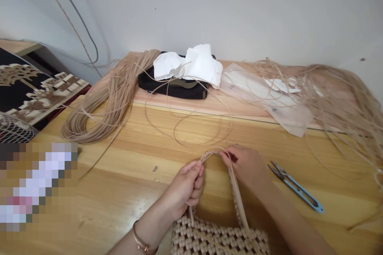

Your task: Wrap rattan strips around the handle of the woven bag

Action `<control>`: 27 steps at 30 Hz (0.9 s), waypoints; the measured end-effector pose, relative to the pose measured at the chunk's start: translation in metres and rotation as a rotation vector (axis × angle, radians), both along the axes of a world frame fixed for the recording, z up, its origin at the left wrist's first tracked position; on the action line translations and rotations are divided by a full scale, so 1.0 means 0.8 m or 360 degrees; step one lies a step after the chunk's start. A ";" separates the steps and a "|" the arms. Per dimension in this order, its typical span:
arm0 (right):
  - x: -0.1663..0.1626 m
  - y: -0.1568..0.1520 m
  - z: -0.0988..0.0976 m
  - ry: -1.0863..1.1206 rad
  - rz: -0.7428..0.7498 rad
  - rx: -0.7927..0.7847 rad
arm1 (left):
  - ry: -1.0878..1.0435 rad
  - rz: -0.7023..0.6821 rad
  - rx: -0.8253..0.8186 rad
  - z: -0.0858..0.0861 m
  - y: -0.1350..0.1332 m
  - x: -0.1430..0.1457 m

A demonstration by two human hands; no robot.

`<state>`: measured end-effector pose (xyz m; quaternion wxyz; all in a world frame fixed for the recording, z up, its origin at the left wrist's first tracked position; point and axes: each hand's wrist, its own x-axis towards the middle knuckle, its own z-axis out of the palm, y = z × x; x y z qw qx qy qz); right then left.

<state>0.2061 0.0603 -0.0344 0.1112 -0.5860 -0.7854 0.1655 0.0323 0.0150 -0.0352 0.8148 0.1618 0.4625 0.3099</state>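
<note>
A woven tan basket bag (pixel 220 239) stands at the bottom middle, its arched handle (pixel 235 191) rising above the rim. My left hand (pixel 190 183) is closed around the left side of that handle and the loose strands along it. My right hand (pixel 242 163) pinches near the top right of the arch, with thumb and fingertips at the cord. Thin tan strands (pixel 203 143) loop from the handle over the table beyond my hands. To the right of my right hand lie blue-handled thread snips (pixel 299 189), their blades apart.
A thick bundle of tan cord (pixel 89 115) lies at the back left. Behind are a black pouch (pixel 185 89) under white crumpled paper (pixel 203 63), a clear plastic bag (pixel 287 115) and a loose tangle of strands (pixel 344 99). A blurred-out object (pixel 42 179) sits at left.
</note>
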 end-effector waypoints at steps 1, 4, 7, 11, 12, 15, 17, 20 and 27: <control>0.000 0.000 -0.001 0.0016 0.0011 0.0000 | -0.0004 -0.0003 0.0008 0.000 0.000 0.000; 0.001 0.002 -0.003 0.0184 0.0051 -0.0055 | -0.0012 -0.0006 0.0014 -0.001 0.000 -0.001; 0.008 0.005 -0.003 0.0452 0.0143 -0.0219 | -0.0015 -0.0009 0.0004 -0.002 -0.001 -0.002; 0.024 0.006 0.010 0.0585 0.0321 -0.0401 | -0.0023 -0.0015 0.0016 -0.003 0.000 -0.001; 0.027 0.007 0.014 0.0585 0.0330 -0.0421 | -0.0025 -0.0015 0.0022 -0.003 0.001 -0.001; 0.026 0.009 0.025 0.0543 0.0295 -0.0394 | -0.0018 -0.0021 0.0029 -0.003 0.001 -0.001; 0.016 0.012 0.028 0.0479 0.0381 -0.0328 | -0.0006 -0.0022 0.0023 -0.002 0.001 -0.001; -0.003 0.017 0.024 0.0312 0.0678 -0.0223 | -0.0005 -0.0023 0.0013 -0.002 0.000 -0.002; -0.020 0.025 0.018 -0.0090 0.0767 -0.0051 | -0.0011 -0.0017 0.0031 -0.004 0.000 -0.002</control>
